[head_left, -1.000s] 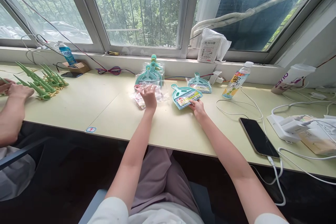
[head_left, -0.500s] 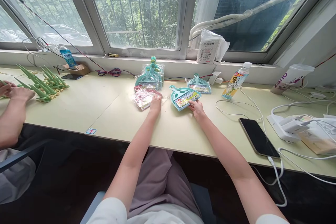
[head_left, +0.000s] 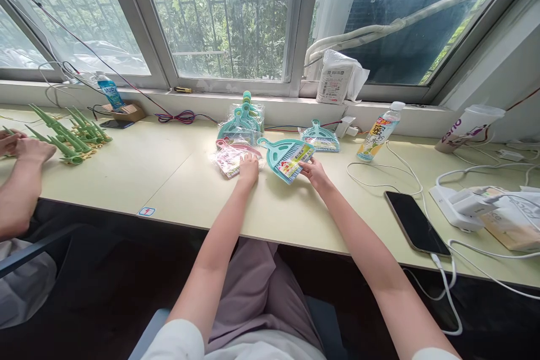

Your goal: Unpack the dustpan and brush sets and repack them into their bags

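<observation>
My right hand (head_left: 316, 174) grips the lower right edge of a teal mini dustpan (head_left: 287, 158) with a brush and a printed card on it, tilted with its handle to the upper left. My left hand (head_left: 248, 169) is closed on the right side of a pink dustpan set (head_left: 230, 158) in clear plastic, lying on the table. Just behind it are several bagged teal dustpan sets (head_left: 239, 126), close together. Another bagged teal dustpan set (head_left: 319, 136) lies apart, behind my right hand. My left fingertips are partly hidden.
A drink bottle (head_left: 379, 132), a phone (head_left: 417, 221) with a white cable, a power strip (head_left: 458, 208) and a cup (head_left: 470, 126) stand or lie on the right. At left, another person's hands (head_left: 31, 146) are beside green spiky plastic parts (head_left: 70, 138).
My right hand has shifted the teal dustpan slightly left, towards the pink set, and turned it a little. My left hand stays at the pink set.
</observation>
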A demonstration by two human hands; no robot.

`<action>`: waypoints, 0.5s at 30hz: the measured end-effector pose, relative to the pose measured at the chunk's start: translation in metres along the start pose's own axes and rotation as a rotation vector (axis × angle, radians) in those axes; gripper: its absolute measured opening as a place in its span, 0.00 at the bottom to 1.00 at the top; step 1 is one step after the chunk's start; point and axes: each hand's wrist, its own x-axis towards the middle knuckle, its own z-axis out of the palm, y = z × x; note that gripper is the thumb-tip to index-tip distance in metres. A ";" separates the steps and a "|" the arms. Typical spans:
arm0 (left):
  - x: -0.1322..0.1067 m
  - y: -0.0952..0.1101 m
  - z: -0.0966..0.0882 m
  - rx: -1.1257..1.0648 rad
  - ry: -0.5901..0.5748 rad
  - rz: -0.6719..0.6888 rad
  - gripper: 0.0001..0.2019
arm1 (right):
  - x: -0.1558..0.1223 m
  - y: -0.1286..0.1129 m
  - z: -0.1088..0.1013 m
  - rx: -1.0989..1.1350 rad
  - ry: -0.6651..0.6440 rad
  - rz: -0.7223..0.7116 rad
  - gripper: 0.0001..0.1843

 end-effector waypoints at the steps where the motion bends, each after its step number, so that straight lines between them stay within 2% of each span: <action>1: 0.000 0.000 -0.001 -0.007 0.012 0.000 0.25 | 0.001 0.001 -0.001 -0.024 -0.001 0.012 0.18; 9: 0.004 0.001 -0.004 -0.118 0.033 -0.014 0.27 | 0.012 0.009 -0.014 -0.082 0.132 0.003 0.18; 12: 0.004 0.002 -0.006 -0.249 0.167 0.010 0.27 | 0.013 0.011 -0.016 -0.074 0.147 0.005 0.18; 15: 0.002 0.005 -0.007 -0.357 0.292 0.021 0.28 | 0.011 0.011 -0.013 -0.067 0.078 0.006 0.19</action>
